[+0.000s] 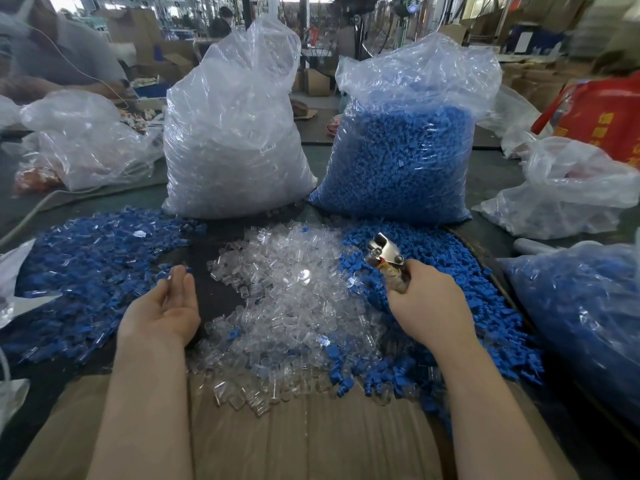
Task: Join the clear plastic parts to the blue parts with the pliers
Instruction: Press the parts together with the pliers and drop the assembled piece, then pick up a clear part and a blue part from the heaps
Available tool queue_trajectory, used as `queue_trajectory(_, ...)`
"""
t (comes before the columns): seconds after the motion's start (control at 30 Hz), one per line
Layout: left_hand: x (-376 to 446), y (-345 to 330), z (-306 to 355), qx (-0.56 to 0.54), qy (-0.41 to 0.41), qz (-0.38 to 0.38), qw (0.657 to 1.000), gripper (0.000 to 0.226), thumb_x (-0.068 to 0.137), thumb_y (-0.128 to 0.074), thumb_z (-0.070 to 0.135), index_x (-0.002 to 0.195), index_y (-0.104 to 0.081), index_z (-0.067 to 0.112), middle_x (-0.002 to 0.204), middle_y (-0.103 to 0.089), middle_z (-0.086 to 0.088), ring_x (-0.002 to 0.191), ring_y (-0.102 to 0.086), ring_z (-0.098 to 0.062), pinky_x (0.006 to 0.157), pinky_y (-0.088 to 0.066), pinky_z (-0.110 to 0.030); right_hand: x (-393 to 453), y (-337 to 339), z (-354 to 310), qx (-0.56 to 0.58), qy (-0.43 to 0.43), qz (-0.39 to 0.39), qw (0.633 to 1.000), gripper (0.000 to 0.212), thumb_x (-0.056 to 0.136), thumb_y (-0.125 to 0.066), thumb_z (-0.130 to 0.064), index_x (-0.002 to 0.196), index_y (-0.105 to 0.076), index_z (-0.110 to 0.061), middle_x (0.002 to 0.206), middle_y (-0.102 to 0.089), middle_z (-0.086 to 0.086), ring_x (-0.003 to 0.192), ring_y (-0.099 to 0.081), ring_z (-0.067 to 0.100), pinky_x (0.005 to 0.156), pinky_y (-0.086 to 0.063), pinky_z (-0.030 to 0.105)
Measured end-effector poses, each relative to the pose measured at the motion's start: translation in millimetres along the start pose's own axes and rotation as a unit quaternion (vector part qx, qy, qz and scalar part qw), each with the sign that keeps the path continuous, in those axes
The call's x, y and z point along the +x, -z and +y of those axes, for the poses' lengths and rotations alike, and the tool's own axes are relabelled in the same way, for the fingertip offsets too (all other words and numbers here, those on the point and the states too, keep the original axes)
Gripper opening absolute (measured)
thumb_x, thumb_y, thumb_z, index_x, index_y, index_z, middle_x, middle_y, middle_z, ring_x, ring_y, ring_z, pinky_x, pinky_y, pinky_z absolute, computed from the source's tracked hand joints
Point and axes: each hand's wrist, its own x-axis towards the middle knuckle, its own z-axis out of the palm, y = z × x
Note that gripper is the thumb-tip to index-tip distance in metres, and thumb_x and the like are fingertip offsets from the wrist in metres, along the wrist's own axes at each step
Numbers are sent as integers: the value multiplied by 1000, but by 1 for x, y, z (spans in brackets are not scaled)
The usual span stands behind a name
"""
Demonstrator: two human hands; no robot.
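A heap of clear plastic parts (291, 299) lies in the middle of the table. Loose blue parts (467, 296) are piled to its right. On the left spreads a pile of joined blue-and-clear pieces (86, 268). My right hand (429, 303) grips the wrapped handles of the metal pliers (384, 254), whose jaws point up and away over the edge of the blue pile. My left hand (166, 306) hovers palm up with straight fingers at the edge of the left pile, holding nothing.
A big bag of clear parts (232, 133) and a big bag of blue parts (405, 150) stand behind the heaps. More plastic bags (568, 188) lie right and left. A cardboard sheet (304, 441) covers the near table. A person (52, 53) sits at the far left.
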Motion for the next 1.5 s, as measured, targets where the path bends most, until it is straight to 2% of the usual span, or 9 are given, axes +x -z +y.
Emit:
queue_trajectory(0.23, 5, 4, 3, -70, -27, 1, 997, 26, 102, -47, 8, 126, -56, 1, 104, -70, -13, 94, -72, -19, 59, -60, -27, 0, -3, 1, -44, -16, -3, 999, 18, 88, -53, -27, 73, -45, -22, 69, -54, -1, 61, -50, 19, 48, -27, 29)
queue_trajectory(0.37, 4, -1, 2, 96, -84, -27, 992, 16, 97, -57, 9, 113, -60, 8, 101, -70, -4, 83, -70, -8, 65, -57, -20, -1, -3, 0, -43, -17, -1, 999, 17, 88, -53, -26, 74, -46, -21, 70, -55, 1, 62, -51, 21, 50, -30, 30)
queue_trajectory(0.43, 1, -5, -6, 329, -142, -39, 933, 10, 93, -64, 10, 100, -67, 16, 91, -71, 2, 75, -65, -5, 66, -52, -20, -2, -4, -2, -49, -16, -3, 999, 15, 87, -54, -27, 75, -47, -21, 70, -55, 1, 63, -52, 23, 50, -30, 30)
queue_trajectory(0.5, -2, -4, -18, 530, -209, -65, 819, 13, 88, -69, 10, 93, -71, 22, 88, -71, 3, 78, -62, -8, 70, -49, -25, -2, -5, -3, -57, -11, -7, 998, 16, 86, -54, -27, 74, -46, -21, 69, -54, 0, 61, -50, 21, 48, -28, 29)
queue_trajectory(0.67, 3, 2, -36, 768, -285, -97, 566, 22, 91, -66, 12, 89, -70, 34, 88, -64, 15, 80, -58, -4, 66, -43, -25, -3, -8, -5, -72, -3, -12, 997, 19, 84, -55, -26, 70, -42, -21, 67, -51, -2, 57, -44, 15, 47, -23, 28)
queue_trajectory(0.8, 6, 5, -41, 806, -304, -89, 500, 26, 91, -61, 8, 105, -71, 28, 92, -63, 5, 68, -56, -6, 51, -36, -22, -5, -10, -6, -81, 2, -15, 997, 20, 84, -56, -26, 70, -42, -21, 70, -50, -3, 58, -44, 16, 49, -26, 29)
queue_trajectory(0.93, 5, 4, -42, 816, -321, -89, 473, 17, 90, -62, 12, 98, -68, 26, 95, -65, 2, 75, -56, -10, 60, -39, -27, -8, -10, -8, -98, 1, -30, 995, 16, 85, -58, -27, 79, -44, -20, 79, -48, -1, 69, -47, 24, 58, -32, 32)
queue_trajectory(1.27, 3, 3, -44, 805, -346, -87, 475, 13, 96, -56, 20, 95, -66, 28, 88, -65, 6, 75, -58, -14, 61, -41, -30, -8, -10, -10, -116, 16, -39, 992, 17, 88, -58, -28, 87, -42, -23, 86, -41, -3, 74, -43, 22, 62, -35, 33)
queue_trajectory(1.5, -14, -14, -53, 565, -157, -210, 782, 15, 96, -61, 9, 98, -74, 16, 75, -75, 0, 71, -70, -9, 67, -56, -23, -7, -10, -10, -117, 9, -41, 992, 16, 87, -58, -31, 84, -45, -22, 82, -43, -3, 71, -44, 22, 60, -34, 32)
